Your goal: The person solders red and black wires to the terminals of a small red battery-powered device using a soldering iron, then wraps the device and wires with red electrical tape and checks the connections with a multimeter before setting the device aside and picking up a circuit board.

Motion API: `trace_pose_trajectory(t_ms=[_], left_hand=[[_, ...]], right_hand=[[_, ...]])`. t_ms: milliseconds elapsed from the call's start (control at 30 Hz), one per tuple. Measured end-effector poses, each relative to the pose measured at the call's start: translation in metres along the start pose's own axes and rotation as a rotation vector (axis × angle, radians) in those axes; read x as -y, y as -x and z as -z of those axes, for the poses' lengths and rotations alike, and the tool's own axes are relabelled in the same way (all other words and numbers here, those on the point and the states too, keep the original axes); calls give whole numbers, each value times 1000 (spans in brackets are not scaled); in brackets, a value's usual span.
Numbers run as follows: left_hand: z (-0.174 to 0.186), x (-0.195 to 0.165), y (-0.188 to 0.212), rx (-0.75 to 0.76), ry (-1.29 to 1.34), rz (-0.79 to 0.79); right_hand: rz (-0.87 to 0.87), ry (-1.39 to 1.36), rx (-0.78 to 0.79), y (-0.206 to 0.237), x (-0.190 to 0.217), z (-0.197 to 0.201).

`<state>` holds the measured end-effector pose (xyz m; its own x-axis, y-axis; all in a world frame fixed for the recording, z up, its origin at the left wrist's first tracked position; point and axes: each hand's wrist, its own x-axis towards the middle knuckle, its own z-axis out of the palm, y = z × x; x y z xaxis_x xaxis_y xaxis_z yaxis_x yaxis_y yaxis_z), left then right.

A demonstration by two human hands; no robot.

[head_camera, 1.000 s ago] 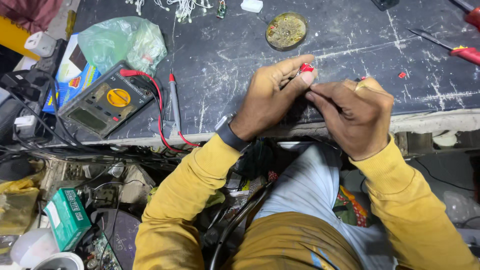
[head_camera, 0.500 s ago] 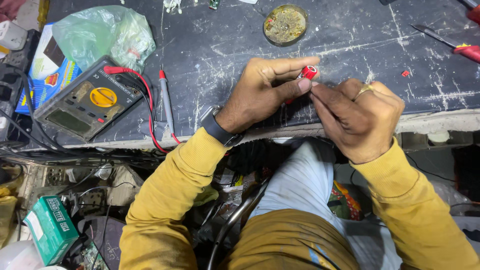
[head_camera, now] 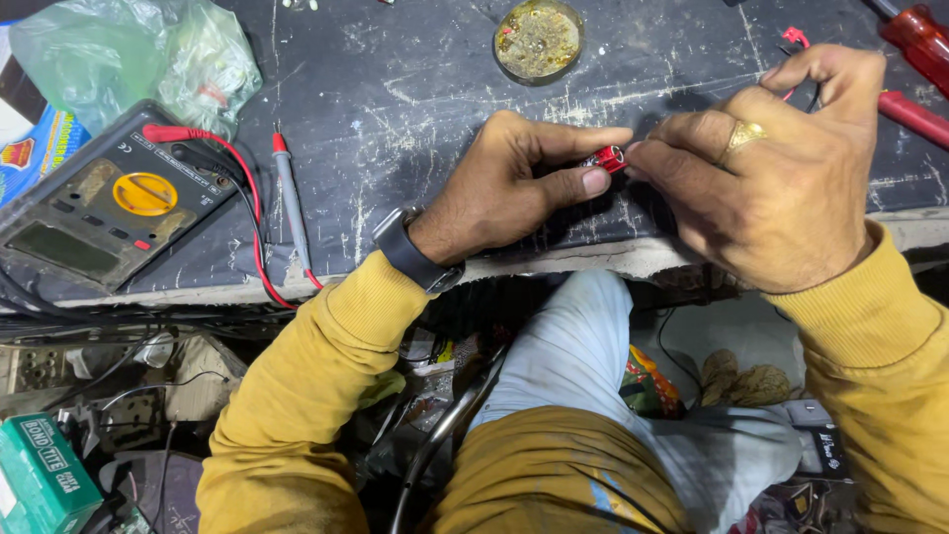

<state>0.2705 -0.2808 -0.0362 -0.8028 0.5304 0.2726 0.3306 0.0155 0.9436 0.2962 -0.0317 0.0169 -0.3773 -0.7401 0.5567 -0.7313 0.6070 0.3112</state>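
Red clip (head_camera: 605,158) — a small part with a metal end — sits pinched between the thumb and forefinger of the left hand (head_camera: 514,188), just above the front edge of the dark, scratched workbench (head_camera: 395,109). The right hand (head_camera: 781,178) meets it from the other side, fingers closed around the clip's far end, a gold ring (head_camera: 743,133) on one finger. A wristwatch (head_camera: 413,252) bands the left wrist. Well to the left lie a multimeter (head_camera: 104,203) and its red-tipped probe (head_camera: 290,198) — beside a green plastic bag (head_camera: 138,49). A round tin (head_camera: 538,40) stands behind the hands; red-handled screwdrivers (head_camera: 914,40) lie at the right.
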Motion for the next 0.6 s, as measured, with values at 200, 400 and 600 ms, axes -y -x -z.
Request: trace_pose_trajectory(t_ms=[200, 400, 600], left_hand=[[-1, -1, 1, -8, -64, -6], [-7, -10, 4, -55, -335, -9], [-26, -19, 9, -219, -158, 149]], right_hand=[[-20, -18, 11, 1, 0, -11], [-128, -201, -61, 20, -2, -27], [-320, -213, -544, 29, 69, -14]])
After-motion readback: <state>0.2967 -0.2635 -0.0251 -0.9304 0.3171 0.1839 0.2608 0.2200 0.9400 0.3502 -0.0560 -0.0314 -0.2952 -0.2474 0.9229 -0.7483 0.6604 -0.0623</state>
